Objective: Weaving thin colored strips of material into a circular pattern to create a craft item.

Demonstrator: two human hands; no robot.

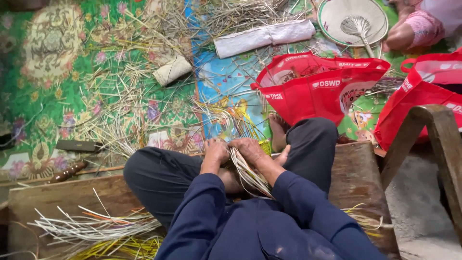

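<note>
Item: weaving in progress, seen from above, worker seated cross-legged on a low wooden platform at the edge of a patterned floor mat

Left hand: curled closed over the near edge of a bundle of pale straw strips, fingers clamped on the strands where they cross
Right hand: likewise closed, pinching the same bundle from the other side, the two hands touching or nearly so
Bundle position: in the lap, between the knees, just behind a bare foot; loose ends fan back toward the body and forward past the hands; a yellow-green woven part shows beside the right hand

Surroundings: loose cut strips on the platform to the left; scattered straw across the mat; red tote bag just ahead of the foot, a second red bag to the right; round woven fan and rolled white cloth farther off; dark-handled tool near the left knee; another person's arm at upper right

Risks, as judged:
- Strands slipping out of order if either hand loosens, since only finger pressure seems to hold the crossing
- Dry strips cracking under a sharp bend
- Free ends snagging on the trouser folds or the foot
- Loose strips on the platform sliding off or mixing with scrap
- The tool beside the knee being knocked when the leg shifts
</note>
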